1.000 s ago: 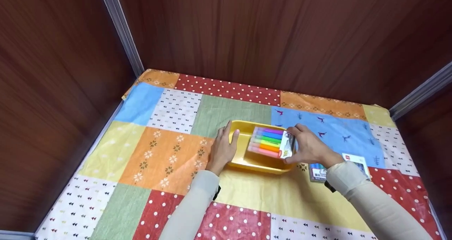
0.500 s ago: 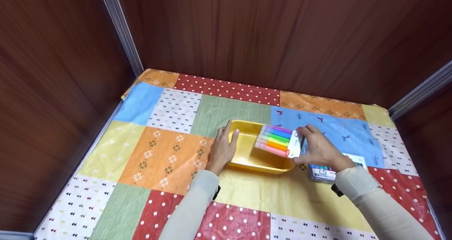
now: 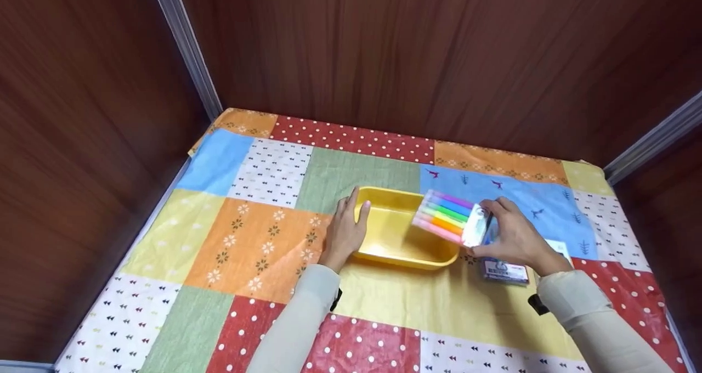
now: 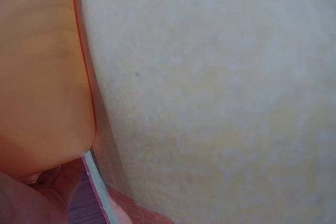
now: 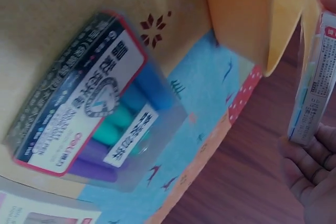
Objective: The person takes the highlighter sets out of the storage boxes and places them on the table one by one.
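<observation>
My right hand [image 3: 518,238] grips the white-labelled end of a clear pack of coloured highlighters [image 3: 447,216]. The pack is tilted in the air over the right end of a yellow plastic tray [image 3: 384,227]. In the right wrist view the highlighter pack [image 5: 317,77] appears edge-on, with fingers at its lower end. My left hand [image 3: 343,233] holds the tray's left end, thumb inside the rim and fingers outside. The left wrist view shows the tray's wall [image 4: 42,77] close up, with part of the hand [image 4: 47,198] below.
A second clear pen pack [image 5: 100,103], with blue, green and purple pens, lies right of the tray, under my right arm. Beside it lies a white packet [image 5: 47,211], mostly hidden in the head view. The patchwork cloth [image 3: 263,236] meets brown wood-grain panels [image 3: 329,60] behind.
My right hand has moved right with the highlighter pack, from over the tray's inside to its right end. The left hand and the tray have stayed in place.
</observation>
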A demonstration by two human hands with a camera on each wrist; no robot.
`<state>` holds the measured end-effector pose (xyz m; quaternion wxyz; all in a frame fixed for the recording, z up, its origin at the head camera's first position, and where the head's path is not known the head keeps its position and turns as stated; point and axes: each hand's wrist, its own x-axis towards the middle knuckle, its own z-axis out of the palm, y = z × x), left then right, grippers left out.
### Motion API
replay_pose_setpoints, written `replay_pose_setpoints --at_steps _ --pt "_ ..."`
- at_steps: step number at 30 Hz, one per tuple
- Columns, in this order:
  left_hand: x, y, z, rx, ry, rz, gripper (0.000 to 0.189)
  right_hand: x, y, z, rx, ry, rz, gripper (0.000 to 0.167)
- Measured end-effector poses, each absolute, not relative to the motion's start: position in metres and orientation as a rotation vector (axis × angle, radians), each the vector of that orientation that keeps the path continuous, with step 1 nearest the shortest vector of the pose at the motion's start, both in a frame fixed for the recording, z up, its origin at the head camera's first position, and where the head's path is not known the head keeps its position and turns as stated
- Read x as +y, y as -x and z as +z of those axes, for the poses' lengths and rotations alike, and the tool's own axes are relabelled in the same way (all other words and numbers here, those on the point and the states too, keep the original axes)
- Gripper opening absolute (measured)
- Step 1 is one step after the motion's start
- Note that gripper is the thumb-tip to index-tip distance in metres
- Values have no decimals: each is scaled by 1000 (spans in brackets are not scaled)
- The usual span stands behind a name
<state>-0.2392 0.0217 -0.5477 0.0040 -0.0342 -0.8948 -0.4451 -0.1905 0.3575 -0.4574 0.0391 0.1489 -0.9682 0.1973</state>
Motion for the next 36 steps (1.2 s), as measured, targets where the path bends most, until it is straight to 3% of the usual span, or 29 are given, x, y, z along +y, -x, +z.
replay_pose_setpoints --at_steps 27,36 --pt "21 237 -549 -2778 115 -1433 65 418 172 -480 -2943 -93 635 94" --pt "22 238 -548 -2788 116 -1407 65 435 164 -483 -2963 97 669 105"
